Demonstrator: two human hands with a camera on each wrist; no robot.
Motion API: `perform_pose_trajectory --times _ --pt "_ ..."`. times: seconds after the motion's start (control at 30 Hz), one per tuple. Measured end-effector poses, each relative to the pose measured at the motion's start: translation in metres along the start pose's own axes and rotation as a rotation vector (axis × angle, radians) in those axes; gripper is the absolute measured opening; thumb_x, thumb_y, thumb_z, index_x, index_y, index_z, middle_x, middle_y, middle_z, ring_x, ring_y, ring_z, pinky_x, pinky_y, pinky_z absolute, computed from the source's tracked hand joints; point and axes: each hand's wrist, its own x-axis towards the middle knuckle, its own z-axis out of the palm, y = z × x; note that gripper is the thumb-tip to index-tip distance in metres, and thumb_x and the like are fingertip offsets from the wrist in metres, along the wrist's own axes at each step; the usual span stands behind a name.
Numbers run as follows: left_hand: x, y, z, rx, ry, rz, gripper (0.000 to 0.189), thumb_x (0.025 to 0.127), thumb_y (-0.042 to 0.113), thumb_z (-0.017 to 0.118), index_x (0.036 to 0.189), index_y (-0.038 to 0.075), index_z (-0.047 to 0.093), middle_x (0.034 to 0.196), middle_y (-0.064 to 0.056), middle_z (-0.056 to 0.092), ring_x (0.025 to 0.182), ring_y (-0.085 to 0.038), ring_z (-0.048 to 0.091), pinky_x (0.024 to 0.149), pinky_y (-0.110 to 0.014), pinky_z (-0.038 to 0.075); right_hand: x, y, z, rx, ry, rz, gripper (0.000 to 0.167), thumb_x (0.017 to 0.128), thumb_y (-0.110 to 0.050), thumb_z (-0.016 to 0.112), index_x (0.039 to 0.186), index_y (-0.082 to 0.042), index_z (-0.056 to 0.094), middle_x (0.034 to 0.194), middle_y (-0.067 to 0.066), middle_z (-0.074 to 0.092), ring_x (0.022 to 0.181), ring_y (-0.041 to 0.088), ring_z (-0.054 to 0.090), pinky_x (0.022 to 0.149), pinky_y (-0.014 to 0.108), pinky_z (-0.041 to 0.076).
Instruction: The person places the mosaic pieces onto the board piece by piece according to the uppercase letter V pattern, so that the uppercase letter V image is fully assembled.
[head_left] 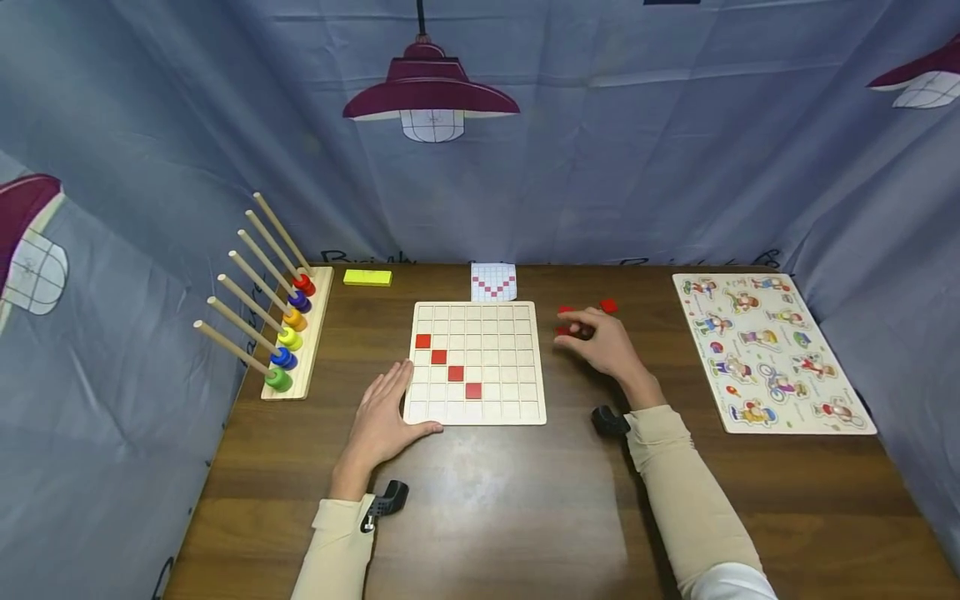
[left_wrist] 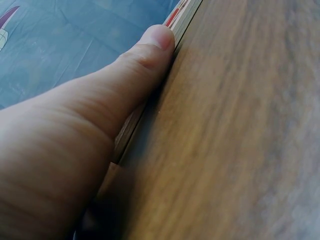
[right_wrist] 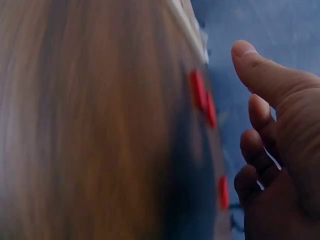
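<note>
A pale wooden grid board [head_left: 510, 358] lies in the middle of the table, with several red square tiles [head_left: 456, 373] set in a descending diagonal. My left hand [head_left: 384, 415] rests at its lower left corner, fingers along the left side and thumb against the front edge. To the board's right, my right hand [head_left: 603, 342] hovers over loose red tiles [head_left: 609, 306], two of them close by its fingertips. In the right wrist view its thumb [right_wrist: 265, 75] and bent fingers stand apart with nothing between them, above the tiles [right_wrist: 198, 90].
A small card [head_left: 493, 282] with a red V pattern on a grid touches the board's back edge. At left stands a peg rack [head_left: 318, 333] with coloured rings, near a yellow block [head_left: 367, 277]. A picture puzzle board [head_left: 772, 358] lies at right; a curtain [head_left: 600, 167] closes the back.
</note>
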Motion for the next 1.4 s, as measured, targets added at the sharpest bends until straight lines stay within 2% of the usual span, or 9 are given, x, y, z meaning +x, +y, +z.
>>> perform_pose_trajectory --times 0.13,0.3,0.43,0.57,0.77,1.17,1.23,1.3,1.4 --pt "-0.001 -0.004 0.001 0.001 0.007 -0.009 0.123 0.071 0.068 0.081 0.163 0.008 0.024 0.17 -0.007 0.026 0.158 -0.025 0.023 0.131 -0.044 0.017 -0.006 0.026 -0.012 0.01 -0.003 0.051 0.044 0.086 -0.034 0.084 0.126 -0.019 0.073 0.098 0.002 0.064 0.091 0.019 0.054 0.085 0.035 0.047" --pt "-0.005 -0.008 0.002 -0.02 0.014 -0.012 0.124 0.07 0.07 0.081 0.162 0.009 0.026 0.169 -0.007 0.028 0.158 -0.027 0.025 0.13 -0.046 0.018 -0.007 0.04 -0.006 -0.031 -0.012 0.065 0.045 0.087 -0.035 0.082 0.126 -0.016 0.072 0.099 0.004 0.065 0.096 0.021 0.056 0.089 0.04 0.047" --pt "-0.008 -0.009 0.002 -0.024 0.0 -0.029 0.126 0.069 0.073 0.08 0.163 0.01 0.025 0.169 -0.006 0.027 0.158 -0.027 0.024 0.13 -0.046 0.018 -0.005 0.04 0.0 -0.069 -0.037 0.048 0.045 0.087 -0.032 0.082 0.128 -0.015 0.072 0.098 0.004 0.065 0.097 0.023 0.056 0.09 0.043 0.047" --pt "-0.007 -0.009 0.001 -0.029 0.016 -0.031 0.125 0.069 0.07 0.082 0.163 0.01 0.025 0.169 -0.006 0.028 0.158 -0.026 0.024 0.13 -0.046 0.017 -0.002 0.04 0.002 -0.079 -0.043 0.03 0.046 0.089 -0.032 0.081 0.13 -0.015 0.071 0.099 0.004 0.066 0.101 0.025 0.057 0.094 0.045 0.047" --pt "-0.003 -0.007 0.0 -0.029 0.019 -0.008 0.123 0.07 0.07 0.081 0.162 0.008 0.027 0.169 -0.008 0.029 0.158 -0.028 0.025 0.129 -0.049 0.019 0.0 0.04 0.002 -0.115 -0.028 0.03 0.041 0.091 -0.033 0.079 0.126 -0.014 0.073 0.094 0.003 0.063 0.096 0.024 0.055 0.088 0.042 0.047" --pt "0.001 -0.004 0.002 -0.016 0.024 0.007 0.123 0.071 0.07 0.081 0.163 0.009 0.026 0.169 -0.007 0.028 0.158 -0.027 0.025 0.13 -0.047 0.019 -0.007 0.042 0.007 -0.175 0.123 -0.095 0.025 0.09 -0.025 0.079 0.106 -0.006 0.076 0.079 0.002 0.059 0.081 0.022 0.05 0.083 0.044 0.041" --pt "0.002 -0.003 0.002 -0.013 0.024 0.009 0.123 0.07 0.07 0.081 0.163 0.01 0.026 0.169 -0.006 0.028 0.158 -0.026 0.025 0.13 -0.047 0.019 -0.01 0.042 0.008 -0.156 0.134 -0.092 0.024 0.09 -0.025 0.079 0.104 -0.006 0.076 0.079 0.002 0.059 0.08 0.022 0.05 0.085 0.047 0.041" --pt "0.001 -0.003 0.002 -0.016 0.015 0.007 0.124 0.07 0.07 0.081 0.163 0.01 0.026 0.17 -0.006 0.027 0.158 -0.026 0.024 0.13 -0.047 0.018 -0.014 0.041 0.009 -0.133 0.14 -0.091 0.023 0.089 -0.024 0.08 0.103 -0.006 0.076 0.078 0.002 0.059 0.078 0.021 0.05 0.094 0.051 0.045" --pt "0.001 -0.002 0.003 -0.016 0.017 0.009 0.124 0.07 0.07 0.081 0.163 0.01 0.025 0.17 -0.005 0.027 0.158 -0.025 0.024 0.13 -0.046 0.017 -0.02 0.039 0.012 -0.096 0.155 -0.1 0.023 0.089 -0.024 0.08 0.102 -0.006 0.076 0.078 0.002 0.059 0.076 0.019 0.05 0.093 0.048 0.048"
